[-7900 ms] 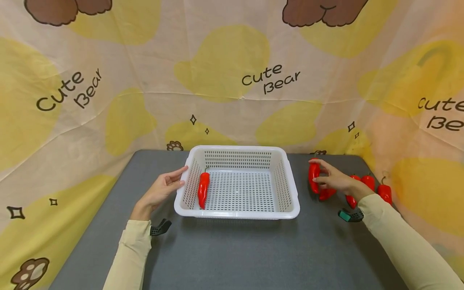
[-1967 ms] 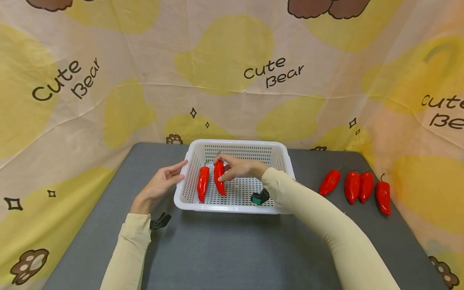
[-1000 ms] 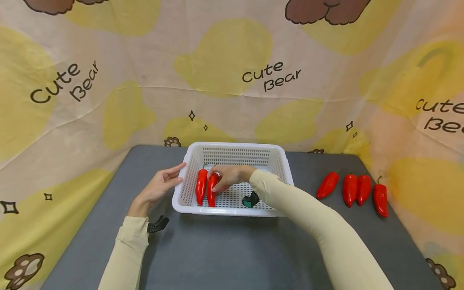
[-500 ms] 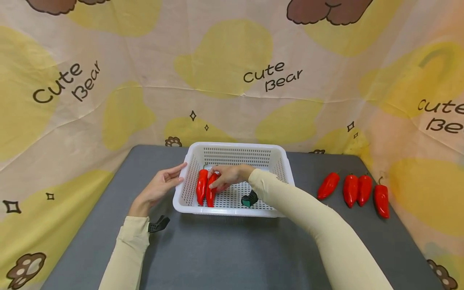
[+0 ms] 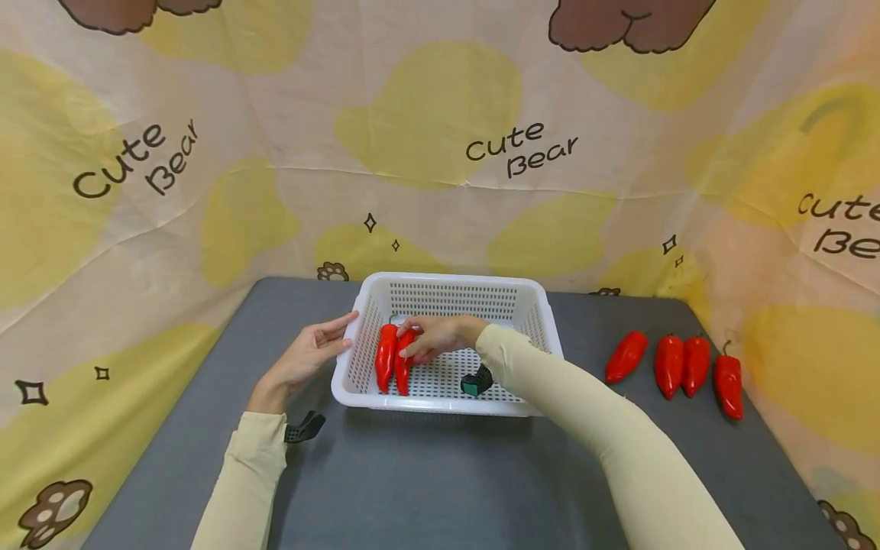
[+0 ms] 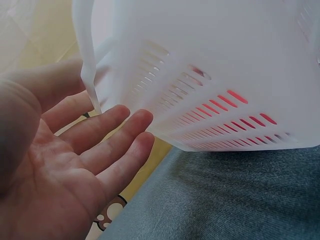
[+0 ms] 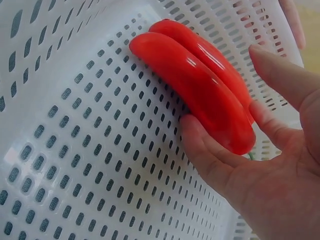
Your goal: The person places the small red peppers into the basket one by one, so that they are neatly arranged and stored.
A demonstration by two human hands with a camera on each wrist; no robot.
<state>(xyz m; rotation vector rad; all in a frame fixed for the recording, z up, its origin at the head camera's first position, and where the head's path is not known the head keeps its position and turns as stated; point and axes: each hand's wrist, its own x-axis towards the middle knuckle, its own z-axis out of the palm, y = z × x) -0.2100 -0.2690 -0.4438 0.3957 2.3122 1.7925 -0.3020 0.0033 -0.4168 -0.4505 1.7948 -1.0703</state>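
Observation:
Inside the white plastic basket [image 5: 440, 406] two long red peppers lie side by side along the left wall. My right hand [image 5: 436, 338] reaches in and holds the right-hand red pepper [image 5: 402, 374] near its stem end, a finger on either side in the right wrist view [image 7: 205, 95]. The other red pepper [image 5: 386, 359] lies between it and the basket wall. My left hand [image 5: 312, 353] is at the basket's left rim, fingers fairly straight; in the left wrist view, its fingertips [image 6: 142, 120] are beside the slotted wall, and the rim hides part of the hand.
On the grey table [image 5: 440, 481], several more red peppers lie to the right: a tilted pepper [image 5: 626, 357], a close pair [image 5: 681, 365] and a pepper near the table's edge [image 5: 729, 384]. A patterned cloth [image 5: 426, 153] hangs behind the table.
Over the earlier frames, my right hand brought a pepper from the right side of the table into the basket and lowered it next to the first one. My left hand stayed at the rim.

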